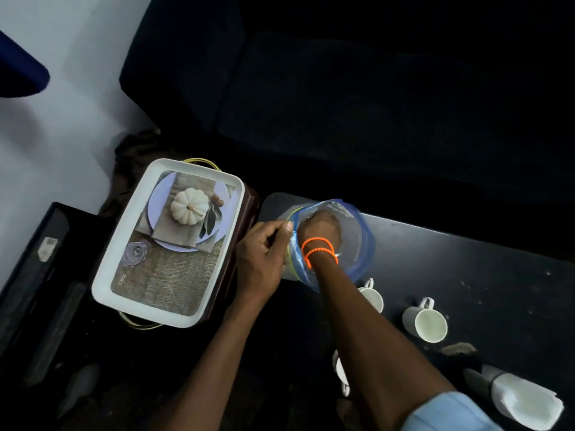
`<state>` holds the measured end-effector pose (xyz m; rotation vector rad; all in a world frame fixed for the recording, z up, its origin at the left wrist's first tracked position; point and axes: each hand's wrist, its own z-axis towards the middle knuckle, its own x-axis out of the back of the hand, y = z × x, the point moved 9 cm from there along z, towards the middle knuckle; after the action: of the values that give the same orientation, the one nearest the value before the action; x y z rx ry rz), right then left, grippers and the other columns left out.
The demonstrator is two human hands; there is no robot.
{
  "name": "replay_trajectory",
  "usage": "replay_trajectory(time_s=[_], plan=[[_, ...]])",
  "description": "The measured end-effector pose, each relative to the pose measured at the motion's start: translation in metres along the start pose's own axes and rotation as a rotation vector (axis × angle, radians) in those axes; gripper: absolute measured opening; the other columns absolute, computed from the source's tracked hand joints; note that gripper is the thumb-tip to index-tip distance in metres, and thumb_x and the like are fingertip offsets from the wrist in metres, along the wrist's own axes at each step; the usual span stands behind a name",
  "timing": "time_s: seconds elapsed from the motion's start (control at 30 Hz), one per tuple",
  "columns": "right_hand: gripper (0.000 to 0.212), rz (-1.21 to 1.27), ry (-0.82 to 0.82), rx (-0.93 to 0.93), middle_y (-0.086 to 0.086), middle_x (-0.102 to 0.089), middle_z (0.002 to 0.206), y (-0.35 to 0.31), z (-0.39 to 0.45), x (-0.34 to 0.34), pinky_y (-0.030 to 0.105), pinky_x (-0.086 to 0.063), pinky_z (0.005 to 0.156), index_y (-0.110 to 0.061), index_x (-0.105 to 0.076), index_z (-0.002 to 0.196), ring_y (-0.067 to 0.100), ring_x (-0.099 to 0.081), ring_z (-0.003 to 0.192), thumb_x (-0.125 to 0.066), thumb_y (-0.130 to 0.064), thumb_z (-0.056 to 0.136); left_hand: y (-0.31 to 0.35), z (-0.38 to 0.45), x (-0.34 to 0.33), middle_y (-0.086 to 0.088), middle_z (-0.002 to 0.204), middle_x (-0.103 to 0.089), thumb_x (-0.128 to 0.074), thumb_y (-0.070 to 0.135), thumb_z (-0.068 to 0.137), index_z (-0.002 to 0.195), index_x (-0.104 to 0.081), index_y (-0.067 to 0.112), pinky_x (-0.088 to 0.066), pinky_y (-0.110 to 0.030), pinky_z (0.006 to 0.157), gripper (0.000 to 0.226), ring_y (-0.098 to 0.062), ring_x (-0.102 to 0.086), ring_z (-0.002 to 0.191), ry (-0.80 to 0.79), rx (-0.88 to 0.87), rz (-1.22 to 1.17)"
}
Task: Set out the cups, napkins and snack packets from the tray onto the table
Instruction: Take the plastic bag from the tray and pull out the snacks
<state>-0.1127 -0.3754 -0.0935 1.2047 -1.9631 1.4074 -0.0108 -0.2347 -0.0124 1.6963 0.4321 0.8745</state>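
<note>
Left hand (264, 253) pinches the bag (357, 244) rim open, right hand (320, 227) is inside it, grip can't tell, tray (130, 241) sits alongside.

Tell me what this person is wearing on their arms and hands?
Both hands are bare, with no gloves. The right wrist carries two thin bright orange beaded bracelets. A light blue sleeve shows high on the right arm, near the bottom edge of the view. The left hand and forearm show no jewellery and no sleeve.
</note>
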Motion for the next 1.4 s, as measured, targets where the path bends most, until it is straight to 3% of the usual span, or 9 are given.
replay_trajectory(time_s=[0.27, 0.53, 0.7, 0.83, 0.97, 1.03, 1.17, 1.27, 1.4], plan=[[0.026, 0.295, 0.155, 0.087, 0.005, -0.067, 0.061, 0.000, -0.041, 0.080, 0.028, -0.040, 0.062, -0.010, -0.068, 0.068, 0.023, -0.061, 0.065, -0.075, -0.032, 0.079, -0.013, 0.005, -0.001, 0.006, 0.090, -0.074, -0.062, 0.030, 0.101, 0.095, -0.075, 0.026, -0.047, -0.010, 0.073, 0.014, 0.006, -0.064, 0.079, 0.122, 0.097, -0.011], [0.021, 0.827, 0.389, -0.023, 0.001, -0.079, 0.079, 0.105, -0.073, 0.219, 0.035, -0.061, 0.075, -0.017, -0.082, 0.096, 0.015, -0.074, 0.073, -0.083, -0.029, 0.079, -0.014, 0.009, -0.005, -0.001, 0.086, -0.069, -0.059, 0.034, 0.103, 0.094, -0.070, 0.032, -0.052, -0.036, 0.076, 0.014, -0.016, -0.062, 0.077, 0.199, 0.151, -0.090], [0.029, 0.987, 0.285, -0.295, 0.022, -0.070, 0.092, 0.174, -0.021, 0.156, 0.036, -0.064, 0.073, 0.013, -0.071, 0.105, 0.028, -0.068, 0.081, -0.077, -0.009, 0.086, -0.007, 0.005, -0.012, 0.001, 0.084, -0.068, -0.058, 0.044, 0.098, 0.083, -0.070, 0.053, -0.053, -0.038, 0.074, 0.021, -0.018, -0.060, 0.076, 0.190, 0.164, -0.105], [0.042, 0.484, 0.149, -0.546, 0.023, -0.070, 0.117, 0.213, -0.014, 0.115, 0.043, -0.050, 0.101, 0.002, -0.069, 0.119, 0.037, -0.065, 0.113, -0.079, -0.021, 0.085, -0.002, -0.001, -0.018, 0.000, 0.093, -0.074, -0.061, 0.038, 0.101, 0.079, -0.069, 0.060, -0.055, -0.029, 0.076, 0.032, -0.013, -0.069, 0.085, 0.152, 0.136, -0.075], [0.023, 0.515, 0.476, -0.246, 0.006, -0.075, 0.093, 0.161, -0.027, 0.156, 0.013, -0.046, 0.081, -0.009, -0.075, 0.107, 0.028, -0.072, 0.096, -0.074, -0.019, 0.087, -0.006, -0.003, -0.018, -0.019, 0.089, -0.069, -0.061, 0.037, 0.101, 0.085, -0.072, 0.040, -0.052, -0.037, 0.064, 0.020, -0.027, -0.063, 0.070, 0.112, 0.166, -0.107], [0.011, 0.602, 0.554, 0.058, 0.002, -0.074, 0.085, 0.109, -0.042, 0.168, 0.015, -0.051, 0.075, -0.015, -0.075, 0.096, 0.025, -0.073, 0.082, -0.070, -0.018, 0.088, -0.006, -0.005, -0.019, -0.019, 0.084, -0.065, -0.061, 0.040, 0.099, 0.088, -0.073, 0.034, -0.051, -0.044, 0.061, 0.018, -0.031, -0.059, 0.064, 0.098, 0.197, -0.140], [0.008, 0.523, 0.128, 0.362, 0.003, -0.076, 0.075, 0.014, -0.042, 0.111, 0.034, -0.060, 0.071, -0.020, -0.074, 0.090, 0.017, -0.073, 0.068, -0.068, -0.025, 0.088, -0.001, -0.010, -0.019, -0.008, 0.082, -0.067, -0.062, 0.045, 0.093, 0.079, -0.073, 0.040, -0.057, -0.056, 0.070, 0.019, -0.026, -0.062, 0.072, 0.124, 0.207, -0.131], [0.030, -0.009, -0.162, 0.174, 0.014, -0.076, 0.089, 0.006, -0.025, 0.039, 0.032, -0.054, 0.080, -0.009, -0.074, 0.092, 0.027, -0.071, 0.084, -0.067, -0.037, 0.087, -0.003, -0.013, -0.021, -0.006, 0.084, -0.068, -0.063, 0.049, 0.089, 0.081, -0.073, 0.031, -0.059, -0.062, 0.076, 0.023, -0.021, -0.063, 0.075, 0.117, 0.221, -0.121], [0.035, -0.071, -0.270, -0.041, 0.020, -0.071, 0.116, 0.031, -0.019, -0.003, 0.034, -0.050, 0.084, -0.006, -0.067, 0.114, 0.037, -0.067, 0.109, -0.062, -0.034, 0.094, -0.007, -0.014, -0.019, -0.007, 0.090, -0.072, -0.063, 0.052, 0.087, 0.081, -0.075, 0.041, -0.060, -0.060, 0.078, 0.017, -0.018, -0.066, 0.077, 0.122, 0.220, -0.128]])
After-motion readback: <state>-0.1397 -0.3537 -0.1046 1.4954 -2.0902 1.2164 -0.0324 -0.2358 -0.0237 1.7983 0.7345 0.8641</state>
